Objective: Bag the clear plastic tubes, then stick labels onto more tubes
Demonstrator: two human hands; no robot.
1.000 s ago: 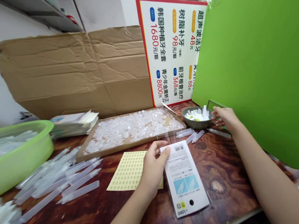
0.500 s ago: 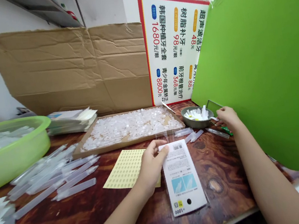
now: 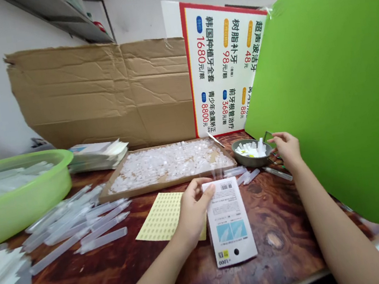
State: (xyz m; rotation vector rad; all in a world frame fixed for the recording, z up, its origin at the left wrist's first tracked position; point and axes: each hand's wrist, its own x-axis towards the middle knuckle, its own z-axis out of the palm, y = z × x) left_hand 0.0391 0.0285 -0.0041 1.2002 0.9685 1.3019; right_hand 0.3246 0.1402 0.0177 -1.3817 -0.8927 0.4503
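Note:
My left hand [image 3: 193,211] pinches the top edge of a printed white card [image 3: 230,224] in a clear plastic sleeve, thumb on top. The card has a barcode, two blue pictures and a round black hole. At the right, my right hand [image 3: 287,149] is beside a round grey-green pan [image 3: 241,158] heaped with small white strips [image 3: 251,148]. Its fingers are bent together at the pan's right rim; what they hold, if anything, is too small to make out. Under my left wrist lies a yellow sticker sheet [image 3: 158,216] with rows of small marks.
A shallow cardboard tray [image 3: 160,186] of small clear pieces stands behind. Translucent tubes [image 3: 106,239] lie loose at the left, near a green basin [image 3: 62,179] and stacked cards [image 3: 96,156]. Cardboard [image 3: 102,93], a printed sign [image 3: 215,75] and a green board [image 3: 325,91] stand upright around.
My right hand has lifted slightly from a white strip at the pan's edge, which no longer shows at its fingers. The view has shifted a little; my left hand still holds the card.

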